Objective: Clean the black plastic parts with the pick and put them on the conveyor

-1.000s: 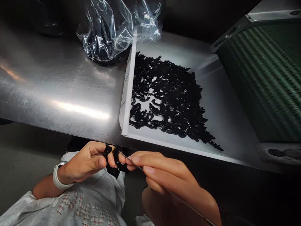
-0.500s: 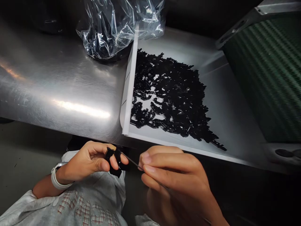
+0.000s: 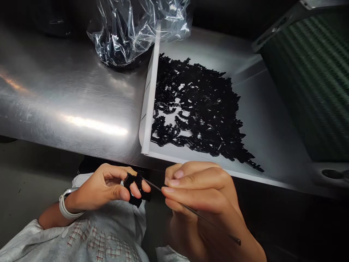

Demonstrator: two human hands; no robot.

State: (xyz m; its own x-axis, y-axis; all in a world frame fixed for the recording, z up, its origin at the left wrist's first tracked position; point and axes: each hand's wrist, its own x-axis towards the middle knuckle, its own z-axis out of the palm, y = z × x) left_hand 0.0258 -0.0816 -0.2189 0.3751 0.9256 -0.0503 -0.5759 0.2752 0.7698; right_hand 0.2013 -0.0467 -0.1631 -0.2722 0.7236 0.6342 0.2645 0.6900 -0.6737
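Observation:
Between the fingers of my left hand [image 3: 109,187] is a small black plastic part [image 3: 134,200], partly hidden by the fingertips. My right hand [image 3: 204,203] pinches a thin dark metal rod [image 3: 212,222] between thumb and fingers. The rod's far tip meets the black part; whether it enters it, I cannot tell. Its blunt rear end sticks out below my right palm. Both hands are in front of the table edge, above my lap.
Many similar black parts [image 3: 207,109] lie heaped in a white tray [image 3: 149,120]. A clear plastic bag [image 3: 122,40] sits behind it on the metal table [image 3: 68,91]. At the right stands a green ribbed panel [image 3: 313,91] in a metal frame.
My right fingers have shifted their grip on the rod, and its rear end now shows below the palm. The black part has tilted slightly in my left fingers.

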